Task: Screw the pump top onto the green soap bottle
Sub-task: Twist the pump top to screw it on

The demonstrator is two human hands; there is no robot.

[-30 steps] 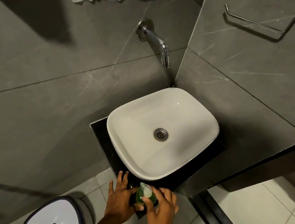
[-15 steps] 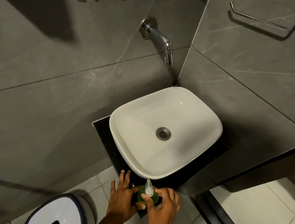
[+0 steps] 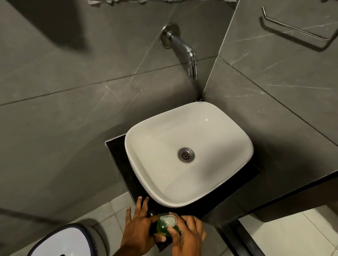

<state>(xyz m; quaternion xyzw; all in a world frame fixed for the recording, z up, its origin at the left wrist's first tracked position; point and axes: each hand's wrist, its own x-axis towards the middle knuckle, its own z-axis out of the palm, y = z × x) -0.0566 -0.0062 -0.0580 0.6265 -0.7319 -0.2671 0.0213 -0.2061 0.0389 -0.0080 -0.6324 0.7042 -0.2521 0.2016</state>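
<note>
Since half a second ago, the pump top (image 3: 168, 219) has turned: its spout, which pointed away toward the basin, now lies sideways across the bottle with its narrow end to the left. Both hands have stayed at the near corner of the black counter (image 3: 125, 165).

On that corner stands the green soap bottle (image 3: 162, 229), upright, just near of the white basin's (image 3: 161, 140) front rim. The left hand (image 3: 140, 224) wraps the bottle from the left, thumb across its near side, its other fingers (image 3: 142, 204) reaching out toward the basin. The right hand (image 3: 187, 241) comes in from the right, fingers (image 3: 174, 234) closed around the pump top and the bottle's shoulder; a thin band shows on that wrist.

Whether the pump's collar is fully seated on the neck cannot be told, since the hands cover it.

A chrome tap (image 3: 186, 52) juts from the grey wall beyond the basin. On the floor at near left stands a white-lidded bin (image 3: 64, 247).
</note>
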